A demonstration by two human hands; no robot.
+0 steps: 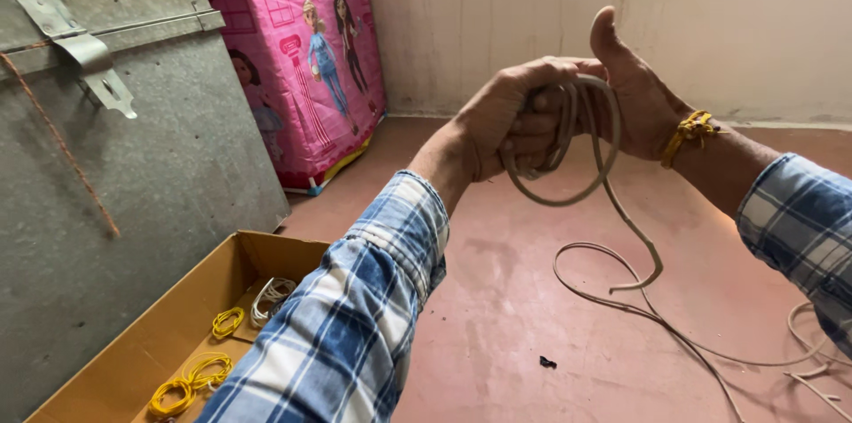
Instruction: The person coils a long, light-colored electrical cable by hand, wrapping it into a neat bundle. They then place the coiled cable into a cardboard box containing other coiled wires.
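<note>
At the far left stands a grey metal trunk (pixel 133 183) with a hasp on its lid and a thin reddish string (pixel 62 148) hanging down its front. Just right of it, against the far wall, leans a pink printed bag (pixel 306 68). On the near left floor lies an open cardboard box (pixel 142 343) holding small yellow wire coils (pixel 191 379) and a pale coil (pixel 271 296). Over the box reaches a blue checked sleeve; its left hand (pixel 501 117) is closed in a fist around loops of a beige flat cable (pixel 568 157). The right hand (pixel 635 94), thumb up, fingers curled, presses the same loops from the right; a yellow thread band (pixel 688 132) circles its wrist. The cable's loose end trails down to the red floor (pixel 497 299) at near right, beside a small black scrap (pixel 548 362)
</note>
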